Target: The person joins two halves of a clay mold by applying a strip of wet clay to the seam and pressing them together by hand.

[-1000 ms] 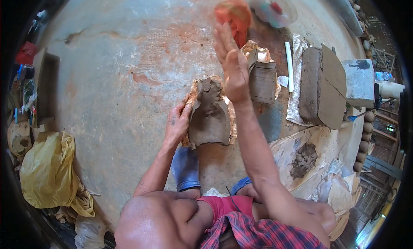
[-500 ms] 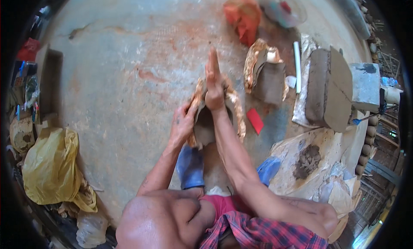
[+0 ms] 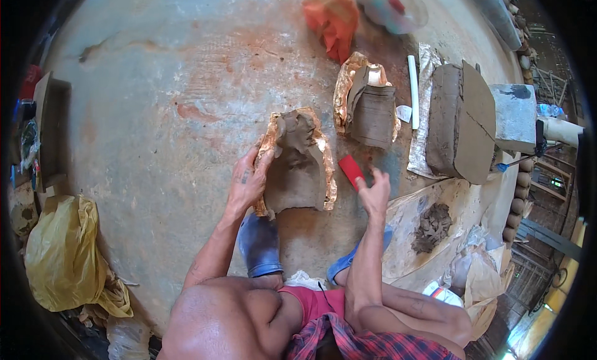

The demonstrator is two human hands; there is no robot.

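Observation:
A plaster mould with a rough orange-brown rim lies on the floor in front of me. Grey clay lines its hollow, with a lumpy, uneven mass of it at the far end. My left hand is closed around the mould's left edge. To the right of the mould, my right hand reaches to a flat red rectangular piece on the floor. Its thumb is at the near end of the piece, and the index finger stands apart from it.
A second mould with clay stands farther right. Beyond it are a white tube and a large clay block. Clay scraps lie on a sheet at right. An orange bag is at the back, a yellow bag at left.
My right hand has left the inside of the mould and moved right and nearer, to the red piece. My left hand still grips the mould's edge. The whole view has shifted slightly.

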